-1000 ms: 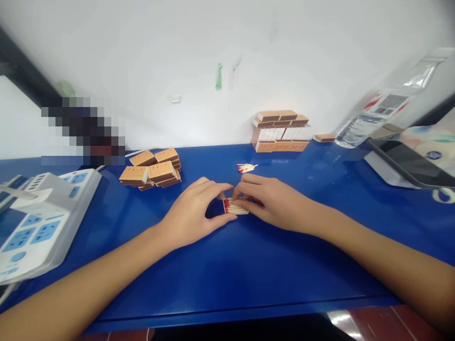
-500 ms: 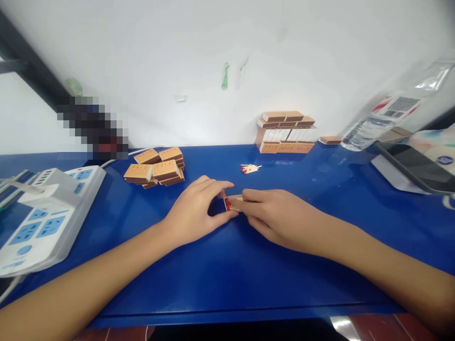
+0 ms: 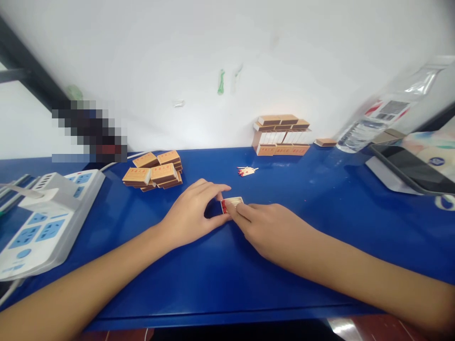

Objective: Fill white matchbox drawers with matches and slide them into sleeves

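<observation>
A small matchbox tray full of red-headed matches rests on the blue table in front of me. My left hand grips its left end between thumb and fingertips. Over the tray's near side, my right hand reaches in with its fingers bent together and the fingertips on the matches. Whether a match is pinched there is hidden. Just beyond the tray lies a loose little pile of matches, heads to the left.
Stacked matchboxes stand at the left. By the wall is a structure built of matchboxes and matches, with a single matchbox beside it. A bottle and a phone are right, a power strip left.
My right hand has shifted toward the near side of the tray, its fingertips moving left, so more of the matches show. My left hand keeps its hold. The view has shifted slightly.
</observation>
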The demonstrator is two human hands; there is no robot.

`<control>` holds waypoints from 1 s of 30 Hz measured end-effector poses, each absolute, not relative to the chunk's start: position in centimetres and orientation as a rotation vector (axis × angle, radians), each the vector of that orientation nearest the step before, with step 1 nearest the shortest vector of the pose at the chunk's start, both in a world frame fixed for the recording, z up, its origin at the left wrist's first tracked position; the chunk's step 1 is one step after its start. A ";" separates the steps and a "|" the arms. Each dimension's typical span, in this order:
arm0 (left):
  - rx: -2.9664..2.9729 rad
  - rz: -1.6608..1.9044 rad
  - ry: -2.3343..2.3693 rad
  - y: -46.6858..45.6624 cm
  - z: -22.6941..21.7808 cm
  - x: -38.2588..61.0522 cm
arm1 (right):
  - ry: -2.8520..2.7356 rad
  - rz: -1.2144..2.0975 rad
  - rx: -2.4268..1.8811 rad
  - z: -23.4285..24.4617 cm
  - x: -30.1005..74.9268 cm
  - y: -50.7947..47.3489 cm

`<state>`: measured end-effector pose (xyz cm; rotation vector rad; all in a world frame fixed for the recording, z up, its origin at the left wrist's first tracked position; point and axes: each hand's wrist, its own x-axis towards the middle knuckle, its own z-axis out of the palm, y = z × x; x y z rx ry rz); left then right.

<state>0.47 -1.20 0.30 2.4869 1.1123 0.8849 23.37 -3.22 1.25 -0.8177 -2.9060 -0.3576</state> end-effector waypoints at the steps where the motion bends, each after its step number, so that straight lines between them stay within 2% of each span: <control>1: 2.482 0.878 1.113 -1.2 0.3 0.4 | -2.908 -0.343 -0.819 1.3 23.4 -3.1; 8: 2.481 0.861 1.120 -1.2 0.4 0.5 | -2.859 -0.092 -0.822 2.4 24.2 -2.3; 17: 2.610 0.925 1.149 -1.0 0.9 0.2 | -2.686 -0.101 -0.909 2.9 25.1 -0.4; 26: 2.935 1.152 1.737 1.0 4.1 -3.3 | -2.672 0.209 -0.905 2.5 25.5 0.6; 30: 2.913 1.219 1.504 0.5 4.0 -2.8 | -2.651 0.321 -0.888 3.4 26.1 1.8</control>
